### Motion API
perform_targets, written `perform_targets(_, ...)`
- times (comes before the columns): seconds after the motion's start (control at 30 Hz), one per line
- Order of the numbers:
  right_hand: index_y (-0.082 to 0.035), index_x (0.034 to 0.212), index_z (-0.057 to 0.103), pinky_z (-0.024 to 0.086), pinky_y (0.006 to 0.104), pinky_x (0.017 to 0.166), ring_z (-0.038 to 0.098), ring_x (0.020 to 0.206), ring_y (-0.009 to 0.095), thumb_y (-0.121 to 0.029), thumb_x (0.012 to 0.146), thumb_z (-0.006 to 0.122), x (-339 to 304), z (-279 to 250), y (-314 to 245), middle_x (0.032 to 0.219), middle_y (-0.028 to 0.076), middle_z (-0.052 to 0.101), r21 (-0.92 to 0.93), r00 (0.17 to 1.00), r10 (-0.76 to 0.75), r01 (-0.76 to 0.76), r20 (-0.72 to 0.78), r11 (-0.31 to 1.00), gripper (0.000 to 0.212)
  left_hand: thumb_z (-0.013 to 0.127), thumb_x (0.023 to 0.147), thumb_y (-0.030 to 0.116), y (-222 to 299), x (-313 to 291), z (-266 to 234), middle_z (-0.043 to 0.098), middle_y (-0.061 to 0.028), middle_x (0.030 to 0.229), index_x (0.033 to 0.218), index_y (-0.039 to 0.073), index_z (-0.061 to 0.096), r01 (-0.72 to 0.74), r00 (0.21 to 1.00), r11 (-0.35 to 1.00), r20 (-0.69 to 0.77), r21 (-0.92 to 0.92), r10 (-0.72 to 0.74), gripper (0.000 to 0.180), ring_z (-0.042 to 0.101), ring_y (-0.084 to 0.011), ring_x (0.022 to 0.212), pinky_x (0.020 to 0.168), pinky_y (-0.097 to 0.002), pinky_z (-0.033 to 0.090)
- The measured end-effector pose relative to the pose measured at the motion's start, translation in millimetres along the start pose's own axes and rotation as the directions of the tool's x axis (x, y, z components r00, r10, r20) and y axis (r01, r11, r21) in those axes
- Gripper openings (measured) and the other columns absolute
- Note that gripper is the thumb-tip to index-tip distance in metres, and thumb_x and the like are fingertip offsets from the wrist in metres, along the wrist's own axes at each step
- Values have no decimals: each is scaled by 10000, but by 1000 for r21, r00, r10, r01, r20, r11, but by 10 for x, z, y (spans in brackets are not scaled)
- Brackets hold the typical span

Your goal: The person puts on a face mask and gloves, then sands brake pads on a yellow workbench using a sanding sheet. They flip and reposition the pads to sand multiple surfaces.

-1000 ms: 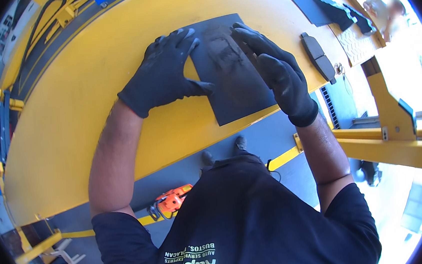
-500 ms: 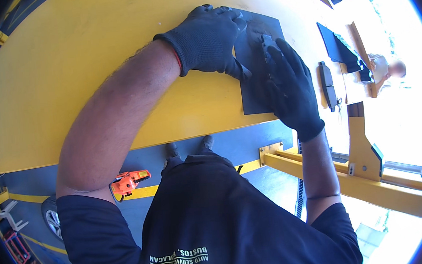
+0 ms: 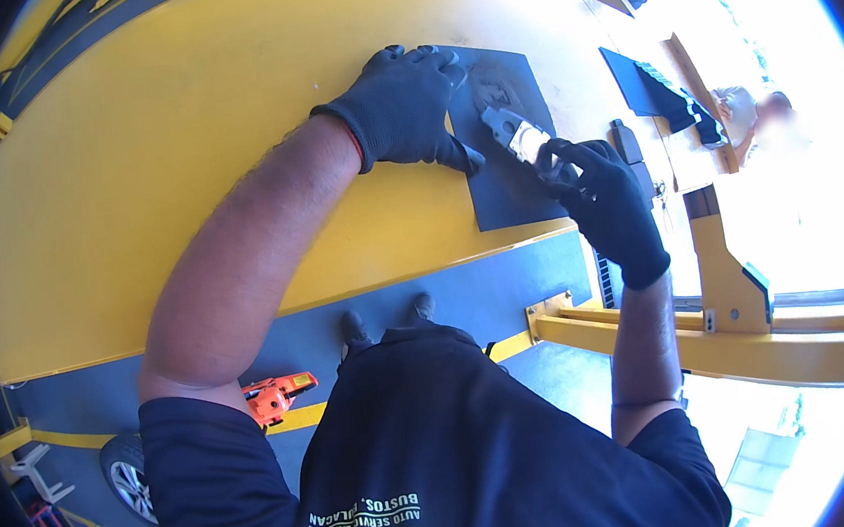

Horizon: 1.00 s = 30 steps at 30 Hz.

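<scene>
A dark sheet of sandpaper (image 3: 502, 196) lies on the yellow tabletop, with a dusty worn patch near its far end. My gloved left hand (image 3: 397, 110) rests along the sheet's left side, fingers and thumb spread and pressing on its edge. In my gloved right hand (image 3: 616, 211) is a brake pad (image 3: 519, 136), gripped by its near end. The pad is tilted over the sheet and its shiny metal face shows; whether it touches the paper I cannot tell. A second brake pad (image 3: 628, 143) lies on the table just beyond the right hand, partly hidden by it.
The yellow table (image 3: 186, 204) has its front edge before my body. Yellow metal beams (image 3: 700, 345) stand at the right. An orange tool (image 3: 278, 397) and a wheel (image 3: 130, 480) are below at left. Two other people are at the far right, by a dark sheet (image 3: 630, 80).
My right hand has lifted and turned the brake pad from lying under its palm to a tilted fingertip grip, shifting toward me. The left hand stays on the sandpaper. The view has shifted slightly.
</scene>
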State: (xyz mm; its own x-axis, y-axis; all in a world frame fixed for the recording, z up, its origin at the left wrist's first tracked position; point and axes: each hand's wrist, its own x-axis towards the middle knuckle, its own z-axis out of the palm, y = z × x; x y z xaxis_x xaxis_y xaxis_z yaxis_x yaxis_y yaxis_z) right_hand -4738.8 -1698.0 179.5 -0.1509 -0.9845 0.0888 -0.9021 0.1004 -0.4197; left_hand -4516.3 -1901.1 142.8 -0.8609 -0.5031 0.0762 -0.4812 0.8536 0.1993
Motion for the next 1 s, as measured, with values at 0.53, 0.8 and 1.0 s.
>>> perform_targets(0.53,-3,1143,783,563,269,641,718,713,130,-73,1001,759,194,-142,466,1000,101,786,-19,985,-99,97,-143,995,160,731,834,829,-31,5,-5,372,-234,1727,1668,19,387,-39,999,999,37,-3,39,1212,303,-359,1637,1339,-519,194)
perform_targets(0.8,-12,1148,788,622,347,747,768,849,255,96,905,706,943,-173,526,1070,139,779,-27,868,-494,495,42,868,278,733,828,830,-35,14,-30,391,-216,1721,1663,17,393,-33,999,999,25,-32,34,1213,307,-352,1633,1336,-516,199)
perform_targets(1.0,-32,1122,796,606,345,790,728,904,258,70,842,754,1481,-185,489,1024,108,753,-91,728,-643,676,238,731,301,726,820,843,-49,-6,-16,381,-208,1729,1674,20,373,-43,999,997,30,-58,45,1238,284,-348,1644,1341,-515,186)
